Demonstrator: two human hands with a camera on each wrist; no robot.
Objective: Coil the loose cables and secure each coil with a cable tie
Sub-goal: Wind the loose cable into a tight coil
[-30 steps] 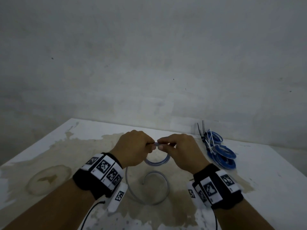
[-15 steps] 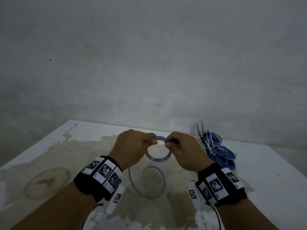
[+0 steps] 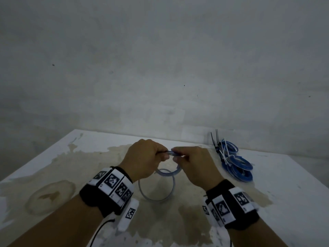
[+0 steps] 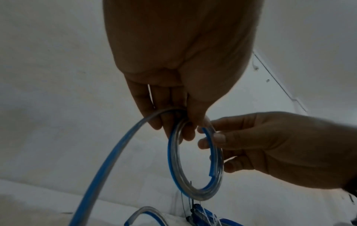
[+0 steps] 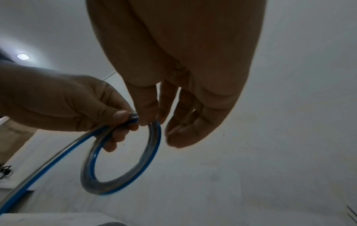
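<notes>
Cable [image 4: 195,165]: small clear-blue coil, held above table [image 3: 284,184]
Left hand [image 3: 145,162]: fingers curled, pinching coil top
Right hand [image 3: 194,164]: fingertips lightly pinching coil's side

Both hands [image 3: 165,163] have drawn closer; the cable [image 3: 156,186] loop below has closed up.

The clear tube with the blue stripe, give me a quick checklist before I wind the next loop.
1. Left hand pinches the top of the clear blue-striped tube coil: ok.
2. Right hand holds the coil's other side: ok.
3. Cut end tucked along the ring: ok.
4. Loose tail of tube lies free on the stained white table, untangled: ok.
5. Black cable ties stand beside the tied blue coils, off to the right: ok.
6. How much tube remains to wind: cannot tell.
</notes>
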